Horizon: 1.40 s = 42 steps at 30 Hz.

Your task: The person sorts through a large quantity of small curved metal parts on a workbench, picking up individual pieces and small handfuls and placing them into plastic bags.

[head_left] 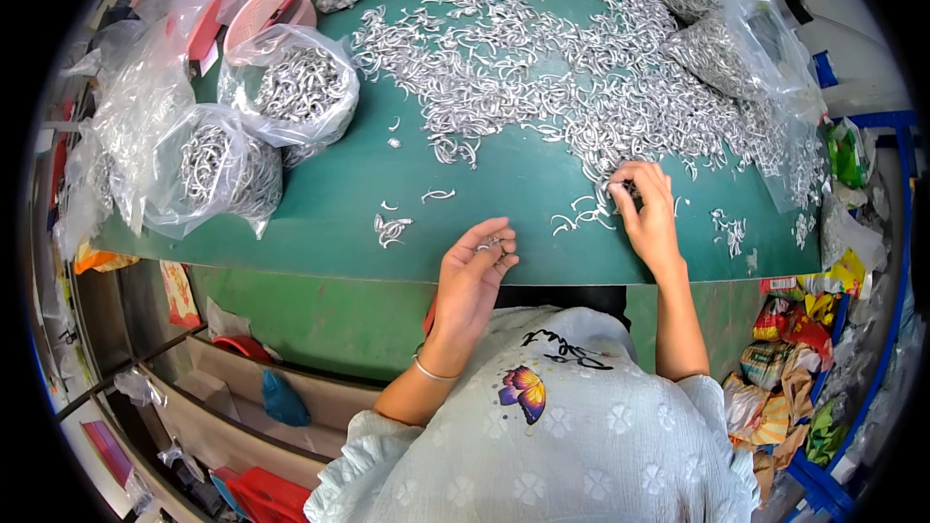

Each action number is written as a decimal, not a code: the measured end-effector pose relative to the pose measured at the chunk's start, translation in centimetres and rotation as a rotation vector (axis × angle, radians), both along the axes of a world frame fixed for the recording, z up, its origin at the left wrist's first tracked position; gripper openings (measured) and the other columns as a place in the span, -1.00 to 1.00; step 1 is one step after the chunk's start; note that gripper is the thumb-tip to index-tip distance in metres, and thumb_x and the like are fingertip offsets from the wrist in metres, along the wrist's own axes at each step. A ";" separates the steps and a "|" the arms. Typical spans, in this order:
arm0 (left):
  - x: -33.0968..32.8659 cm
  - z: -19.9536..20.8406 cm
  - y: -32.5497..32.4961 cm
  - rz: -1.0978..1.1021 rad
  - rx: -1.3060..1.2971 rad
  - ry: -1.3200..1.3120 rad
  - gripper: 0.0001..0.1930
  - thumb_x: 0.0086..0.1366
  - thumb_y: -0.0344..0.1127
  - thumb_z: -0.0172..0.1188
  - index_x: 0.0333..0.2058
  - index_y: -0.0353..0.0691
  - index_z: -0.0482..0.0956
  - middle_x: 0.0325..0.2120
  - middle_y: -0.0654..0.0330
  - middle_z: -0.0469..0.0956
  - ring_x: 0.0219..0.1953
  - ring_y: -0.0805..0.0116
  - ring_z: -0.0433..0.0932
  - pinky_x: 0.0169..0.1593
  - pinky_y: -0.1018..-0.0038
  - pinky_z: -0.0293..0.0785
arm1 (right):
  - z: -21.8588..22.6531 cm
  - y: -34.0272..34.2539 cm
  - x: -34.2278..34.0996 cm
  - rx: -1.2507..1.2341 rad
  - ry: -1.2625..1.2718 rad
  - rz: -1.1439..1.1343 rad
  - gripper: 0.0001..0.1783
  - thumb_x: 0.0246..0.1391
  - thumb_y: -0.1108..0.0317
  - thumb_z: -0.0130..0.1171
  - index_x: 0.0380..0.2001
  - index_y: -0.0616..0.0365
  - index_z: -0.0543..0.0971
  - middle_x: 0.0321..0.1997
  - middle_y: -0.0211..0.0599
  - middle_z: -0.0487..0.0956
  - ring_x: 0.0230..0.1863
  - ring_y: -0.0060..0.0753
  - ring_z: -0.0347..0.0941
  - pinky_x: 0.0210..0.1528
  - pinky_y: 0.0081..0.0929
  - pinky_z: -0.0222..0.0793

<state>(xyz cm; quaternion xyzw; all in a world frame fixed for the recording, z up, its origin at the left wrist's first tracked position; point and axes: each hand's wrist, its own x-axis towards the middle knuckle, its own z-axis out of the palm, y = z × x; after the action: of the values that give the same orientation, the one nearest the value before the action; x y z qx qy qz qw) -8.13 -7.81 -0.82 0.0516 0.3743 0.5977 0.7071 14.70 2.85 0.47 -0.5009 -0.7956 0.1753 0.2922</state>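
Observation:
My left hand (pixel 468 279) is raised near the table's front edge, palm turned inward and fingers curled. Between its thumb and fingers are small silvery curved metal pieces (pixel 490 244). At the near edge of a wide pile of such pieces (pixel 542 77), my right hand (pixel 649 218) has its thumb and fingers bent together around a few of them, partly hidden by the fingers. A few loose pieces (pixel 581 217) lie just left of the right hand. Small groups (pixel 391 230) are farther left, and another cluster (pixel 729 230) sits to the right.
Clear plastic bags of the pieces (pixel 228 174) stand on the green table (pixel 329 232) at left, with a pink basket (pixel 271 15) behind. More filled bags (pixel 712 53) lean at the right. Below left is an open drawer (pixel 232 407); colourful packets (pixel 780 368) sit at lower right.

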 end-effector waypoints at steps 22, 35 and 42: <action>4.1 -0.3 5.7 -0.396 0.401 1.770 -0.76 0.23 -0.33 0.17 -0.13 -0.22 0.50 -0.39 0.03 0.53 -0.42 -0.02 0.54 -0.39 0.18 0.45 | -1.8 -0.2 -2.8 -0.410 0.680 -0.162 -0.80 0.07 0.61 0.15 -0.19 0.31 0.52 -0.31 -0.31 0.57 -0.45 -0.57 0.43 -0.40 -0.62 0.36; 5.7 0.1 7.3 -0.378 0.582 1.788 -0.63 0.11 -0.31 0.30 -0.06 -0.08 0.55 -0.52 0.12 0.52 -0.53 0.12 0.53 -0.47 0.27 0.42 | -0.2 0.7 -0.2 -0.011 -0.153 0.053 -0.39 -0.12 0.22 0.37 0.07 0.03 0.48 0.25 -0.18 0.33 0.31 0.00 0.13 0.30 -0.15 0.07; 1.9 -0.1 8.3 -0.225 0.390 1.597 -0.73 0.22 -0.47 0.13 -0.09 -0.24 0.53 -0.69 0.03 0.44 -0.67 0.12 0.42 -0.52 0.29 0.34 | -1.5 1.4 3.0 0.058 0.118 -0.066 -0.81 -0.05 0.60 0.20 -0.29 0.21 0.52 -0.19 -0.21 0.49 -0.15 -0.09 0.43 -0.09 -0.31 0.36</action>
<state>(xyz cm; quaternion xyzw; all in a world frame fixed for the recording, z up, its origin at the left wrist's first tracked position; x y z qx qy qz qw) -6.25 0.48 -0.90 0.6192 0.6461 0.3611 0.2623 17.66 4.26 -1.05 -0.5070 -0.7648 0.1715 0.3585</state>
